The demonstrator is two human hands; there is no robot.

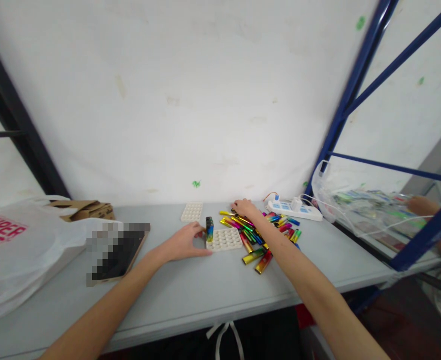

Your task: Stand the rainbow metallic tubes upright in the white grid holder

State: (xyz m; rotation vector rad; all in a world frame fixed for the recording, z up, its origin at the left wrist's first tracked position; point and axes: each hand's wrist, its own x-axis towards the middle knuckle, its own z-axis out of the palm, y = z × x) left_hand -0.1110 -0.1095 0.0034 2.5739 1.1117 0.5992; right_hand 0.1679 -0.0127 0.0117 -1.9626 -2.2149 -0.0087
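A white tray (226,241) with round holes lies on the grey table (190,295). Two or three shiny lighters (209,229) stand upright in its left corner. My left hand (184,243) rests against the tray's left edge, fingers by those lighters. A pile of colourful metallic lighters (260,236) lies right of the tray. My right hand (245,207) reaches onto the far side of that pile, fingers curled over lighters; whether it grips one is hidden. A second empty white tray (192,212) lies further back.
A white power strip (294,210) with a plug sits behind the pile. A phone (120,252) and white plastic bags (21,250) are at left, with a cardboard box (83,210). A blue rack (355,100) stands right, where another person's hand (423,206) works.
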